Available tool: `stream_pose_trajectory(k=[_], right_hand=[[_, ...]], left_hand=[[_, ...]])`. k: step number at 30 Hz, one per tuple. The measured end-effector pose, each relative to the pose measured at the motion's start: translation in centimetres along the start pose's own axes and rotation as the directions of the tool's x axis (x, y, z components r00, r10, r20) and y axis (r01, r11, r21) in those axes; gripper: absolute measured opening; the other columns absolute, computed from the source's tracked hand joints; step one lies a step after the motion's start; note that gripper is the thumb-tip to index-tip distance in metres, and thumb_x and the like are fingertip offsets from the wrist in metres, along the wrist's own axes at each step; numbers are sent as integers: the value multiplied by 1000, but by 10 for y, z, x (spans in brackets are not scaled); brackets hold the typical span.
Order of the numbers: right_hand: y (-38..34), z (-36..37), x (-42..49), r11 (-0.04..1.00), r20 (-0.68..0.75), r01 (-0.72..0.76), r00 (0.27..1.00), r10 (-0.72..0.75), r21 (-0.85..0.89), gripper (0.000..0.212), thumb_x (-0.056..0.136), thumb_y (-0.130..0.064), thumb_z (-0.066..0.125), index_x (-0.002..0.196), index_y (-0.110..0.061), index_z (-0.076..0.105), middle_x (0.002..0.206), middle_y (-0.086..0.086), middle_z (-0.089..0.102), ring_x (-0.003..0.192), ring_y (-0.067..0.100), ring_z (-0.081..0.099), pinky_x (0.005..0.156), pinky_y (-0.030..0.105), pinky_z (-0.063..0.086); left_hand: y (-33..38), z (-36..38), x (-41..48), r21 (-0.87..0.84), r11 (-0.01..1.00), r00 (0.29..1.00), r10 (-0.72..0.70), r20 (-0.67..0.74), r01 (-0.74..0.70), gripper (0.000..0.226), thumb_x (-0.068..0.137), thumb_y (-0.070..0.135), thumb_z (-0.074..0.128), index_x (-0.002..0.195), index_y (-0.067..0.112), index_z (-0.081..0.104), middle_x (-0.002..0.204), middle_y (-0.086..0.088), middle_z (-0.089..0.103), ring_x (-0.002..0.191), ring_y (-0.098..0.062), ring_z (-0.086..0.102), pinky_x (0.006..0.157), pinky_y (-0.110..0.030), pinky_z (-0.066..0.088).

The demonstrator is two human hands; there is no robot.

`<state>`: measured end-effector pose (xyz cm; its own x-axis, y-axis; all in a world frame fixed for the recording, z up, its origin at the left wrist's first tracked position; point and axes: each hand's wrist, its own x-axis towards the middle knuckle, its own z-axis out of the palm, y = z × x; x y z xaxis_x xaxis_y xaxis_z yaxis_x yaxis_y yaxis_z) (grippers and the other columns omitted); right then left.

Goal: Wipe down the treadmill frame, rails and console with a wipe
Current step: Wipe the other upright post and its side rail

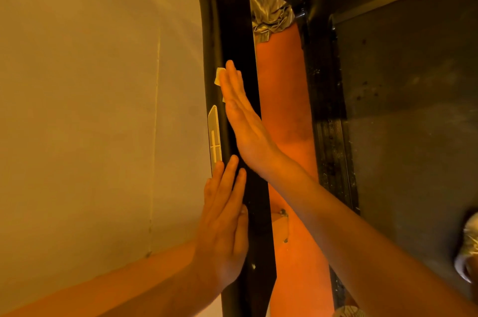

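Wipe (219, 76) is pressed against the black frame post (232, 19) by the right hand (245, 122), fingers straight. The left hand (222, 221), at 6 o'clock of it, is laid flat, holding nothing. Side rail (332, 151) and unseen console judged outstanding.

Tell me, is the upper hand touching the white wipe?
Touching. The head view shows the right hand flat on the wipe, pressing it against the frame.

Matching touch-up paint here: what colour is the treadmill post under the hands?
The post is black, seen best in the head view.
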<state>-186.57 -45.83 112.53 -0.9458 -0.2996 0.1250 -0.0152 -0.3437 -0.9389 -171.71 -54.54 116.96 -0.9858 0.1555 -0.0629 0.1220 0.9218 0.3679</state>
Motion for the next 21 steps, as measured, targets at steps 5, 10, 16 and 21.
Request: stream_pose_trajectory(k=[5, 10, 16, 21], right_hand=[[32, -19, 0, 988, -12, -132, 991, 131, -79, 81, 90, -85, 13, 155, -40, -4, 171, -11, -10, 155, 0, -8, 129, 50, 6], [17, -8, -9, 994, 3, -104, 995, 105, -18, 66, 105, -55, 21, 160, -28, -3, 171, -8, -10, 156, 4, -10, 129, 47, 2], [54, -20, -7, 984, -12, -167, 986, 166, -61, 61, 106, -46, 21, 161, -28, 1, 171, -9, -6, 154, -2, -7, 129, 31, 2], [67, -25, -1, 954, -65, -298, 953, 296, -16, 63, 107, -43, 21, 163, -20, 4, 172, -5, -3, 153, -1, -2, 127, 27, 3]], left_hand=[[-1, 0, -1, 0, 1000, 1000, -5, 4, 5, 57, 104, 15, 32, 160, 23, 20, 170, 6, 11, 157, -26, 4, 122, -51, 12], [0, 0, -1, -7, 1000, 1000, -3, -3, 3, 56, 104, 15, 33, 159, 20, 22, 170, 5, 12, 157, -28, 5, 123, -52, 12], [0, -1, -2, -1, 1000, 1000, -11, 13, 11, 56, 105, 15, 32, 159, 19, 21, 170, 5, 11, 157, -28, 4, 121, -54, 13], [0, -1, -1, -6, 1000, 1000, -8, 5, 8, 56, 105, 16, 31, 160, 21, 21, 170, 5, 12, 157, -28, 5, 121, -54, 14]])
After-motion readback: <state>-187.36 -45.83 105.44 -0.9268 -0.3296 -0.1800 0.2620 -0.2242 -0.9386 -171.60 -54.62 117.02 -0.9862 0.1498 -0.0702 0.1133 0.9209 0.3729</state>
